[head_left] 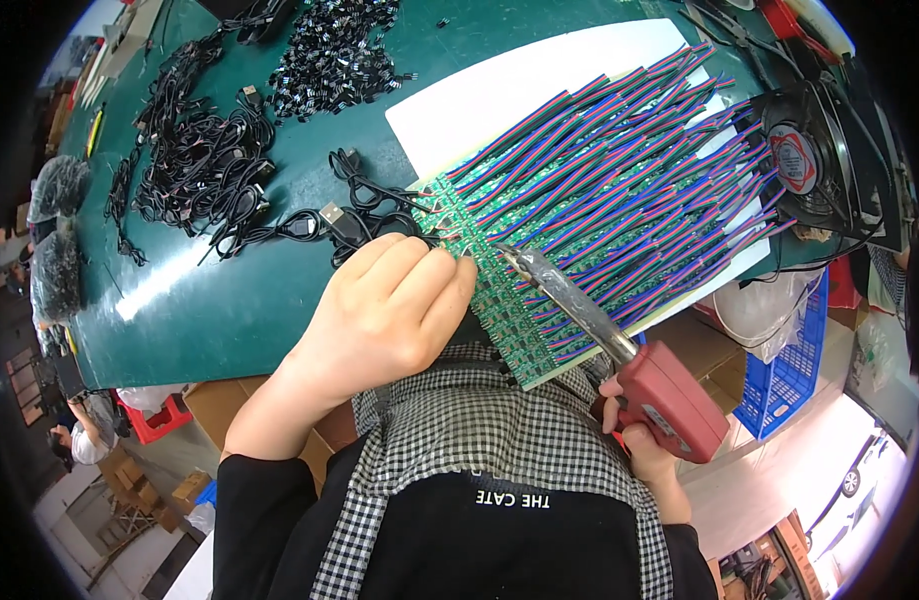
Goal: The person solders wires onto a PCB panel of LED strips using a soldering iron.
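Note:
My left hand (389,310) is closed in a pinch at the left edge of a panel of green circuit boards (519,340). Its fingertips hold what looks like the thin wire end of a black USB cable (347,225); the fingers hide most of it. In my right hand (647,455) is a red soldering gun (671,400), its metal barrel slanting up and left. The tip meets or hovers just above the boards, close to my left fingertips. Rows of multicoloured ribbon wires (619,190) run from the boards toward the far right.
A white sheet (449,110) lies under the panel on the green table (249,340). Tangled black cables (204,170) lie at left, with a heap of small black connectors (334,60) behind. A fan (804,155) stands at right, above a blue crate (784,385).

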Action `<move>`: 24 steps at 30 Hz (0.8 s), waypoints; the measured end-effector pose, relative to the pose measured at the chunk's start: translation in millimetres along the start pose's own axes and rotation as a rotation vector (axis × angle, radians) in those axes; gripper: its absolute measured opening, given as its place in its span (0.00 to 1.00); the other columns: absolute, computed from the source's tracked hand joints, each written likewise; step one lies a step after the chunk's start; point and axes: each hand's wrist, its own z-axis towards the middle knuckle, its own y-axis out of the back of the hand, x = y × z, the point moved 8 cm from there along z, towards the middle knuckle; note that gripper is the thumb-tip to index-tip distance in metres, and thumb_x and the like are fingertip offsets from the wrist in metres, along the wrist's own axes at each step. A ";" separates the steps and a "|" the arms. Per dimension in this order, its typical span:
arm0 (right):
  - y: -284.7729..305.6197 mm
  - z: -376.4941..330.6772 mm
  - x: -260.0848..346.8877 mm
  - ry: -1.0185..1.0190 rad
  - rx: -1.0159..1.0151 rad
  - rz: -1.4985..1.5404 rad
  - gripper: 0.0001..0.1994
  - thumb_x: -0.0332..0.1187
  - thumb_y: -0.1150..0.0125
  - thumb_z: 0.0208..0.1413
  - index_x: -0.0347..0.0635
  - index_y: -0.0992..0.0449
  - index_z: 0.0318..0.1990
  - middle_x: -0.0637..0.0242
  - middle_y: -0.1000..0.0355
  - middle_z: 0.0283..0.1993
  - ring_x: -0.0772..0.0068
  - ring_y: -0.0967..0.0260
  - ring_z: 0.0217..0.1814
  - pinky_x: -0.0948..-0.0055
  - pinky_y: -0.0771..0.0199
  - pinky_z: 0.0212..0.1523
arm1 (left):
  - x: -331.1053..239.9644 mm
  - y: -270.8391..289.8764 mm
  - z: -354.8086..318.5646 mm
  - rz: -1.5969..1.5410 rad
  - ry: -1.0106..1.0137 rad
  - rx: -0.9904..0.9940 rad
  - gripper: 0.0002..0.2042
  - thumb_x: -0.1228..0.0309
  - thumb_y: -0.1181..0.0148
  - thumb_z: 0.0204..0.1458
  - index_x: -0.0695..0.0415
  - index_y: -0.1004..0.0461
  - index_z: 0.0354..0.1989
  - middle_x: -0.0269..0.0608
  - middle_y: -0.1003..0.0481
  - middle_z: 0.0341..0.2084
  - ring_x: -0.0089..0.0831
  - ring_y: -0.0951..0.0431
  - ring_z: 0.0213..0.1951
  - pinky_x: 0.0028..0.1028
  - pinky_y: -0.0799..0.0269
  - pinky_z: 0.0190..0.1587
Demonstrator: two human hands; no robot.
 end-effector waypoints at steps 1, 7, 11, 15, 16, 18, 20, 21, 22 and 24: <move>0.1 0.5 2.7 0.034 0.006 0.071 0.21 0.26 0.34 0.39 0.32 0.27 0.45 0.59 0.25 0.38 0.65 0.25 0.38 0.74 0.28 0.43 | -1.9 0.6 1.3 0.002 -0.002 0.003 0.14 0.77 0.42 0.32 0.65 0.26 0.32 0.38 0.33 0.24 0.31 0.31 0.25 0.28 0.33 0.26; -0.5 1.6 3.2 0.042 0.035 0.305 0.34 0.30 0.31 0.40 0.23 0.39 0.55 0.55 0.26 0.39 0.68 0.26 0.37 0.74 0.27 0.39 | -4.2 1.2 4.2 0.081 0.005 0.000 0.11 0.76 0.44 0.31 0.64 0.28 0.28 0.35 0.39 0.19 0.27 0.34 0.23 0.24 0.35 0.26; -6.8 6.4 11.6 -0.006 0.086 0.451 0.34 0.30 0.31 0.40 0.24 0.39 0.55 0.54 0.27 0.40 0.71 0.28 0.34 0.77 0.28 0.34 | -6.2 2.8 3.8 0.094 0.110 0.032 0.11 0.76 0.42 0.35 0.64 0.28 0.31 0.37 0.33 0.25 0.30 0.30 0.28 0.26 0.32 0.29; -5.9 8.6 8.7 -0.033 0.080 0.488 0.35 0.30 0.30 0.40 0.24 0.41 0.56 0.53 0.28 0.41 0.74 0.31 0.30 0.81 0.31 0.29 | 9.9 17.4 -3.5 -0.183 0.362 -0.043 0.11 0.78 0.38 0.38 0.63 0.26 0.33 0.40 0.29 0.31 0.35 0.27 0.33 0.28 0.30 0.31; -6.8 9.1 8.7 -0.026 0.100 0.525 0.36 0.29 0.29 0.40 0.25 0.41 0.57 0.53 0.29 0.41 0.74 0.31 0.30 0.81 0.31 0.28 | 19.5 20.6 -6.3 -0.151 0.451 -0.094 0.10 0.82 0.38 0.39 0.64 0.25 0.34 0.44 0.28 0.32 0.39 0.28 0.33 0.31 0.32 0.34; -9.6 9.2 14.6 -0.009 0.071 0.433 0.35 0.42 0.33 0.44 0.27 0.39 0.54 0.53 0.30 0.42 0.74 0.34 0.26 0.80 0.34 0.26 | 33.2 16.1 -5.1 -0.111 0.507 -0.060 0.09 0.81 0.37 0.39 0.62 0.25 0.32 0.41 0.29 0.31 0.38 0.28 0.32 0.30 0.33 0.34; -9.3 10.1 17.8 0.010 0.045 0.342 0.36 0.54 0.37 0.48 0.29 0.37 0.51 0.53 0.31 0.42 0.73 0.36 0.23 0.78 0.37 0.24 | 37.7 15.2 -3.8 -0.114 0.545 -0.025 0.09 0.81 0.37 0.39 0.61 0.25 0.32 0.40 0.30 0.30 0.37 0.29 0.32 0.30 0.33 0.34; -9.7 11.0 17.9 0.023 0.060 0.343 0.36 0.54 0.37 0.48 0.29 0.37 0.51 0.53 0.31 0.42 0.73 0.36 0.23 0.78 0.37 0.23 | 39.1 12.1 -3.2 -0.151 0.558 0.001 0.09 0.81 0.37 0.39 0.61 0.25 0.31 0.40 0.31 0.29 0.37 0.29 0.31 0.29 0.33 0.34; -10.2 11.7 18.6 0.036 0.074 0.343 0.35 0.53 0.37 0.48 0.29 0.37 0.51 0.52 0.31 0.42 0.73 0.36 0.23 0.78 0.36 0.23 | 40.1 8.9 -3.0 -0.188 0.570 0.027 0.09 0.81 0.37 0.39 0.60 0.26 0.31 0.40 0.32 0.29 0.36 0.29 0.31 0.29 0.33 0.34; -11.1 12.2 20.1 0.033 0.076 0.344 0.35 0.53 0.37 0.49 0.29 0.37 0.52 0.52 0.31 0.42 0.73 0.36 0.23 0.78 0.36 0.23 | 43.2 6.1 -4.3 -0.247 0.607 0.029 0.09 0.81 0.37 0.39 0.60 0.26 0.31 0.40 0.32 0.29 0.35 0.29 0.31 0.28 0.34 0.33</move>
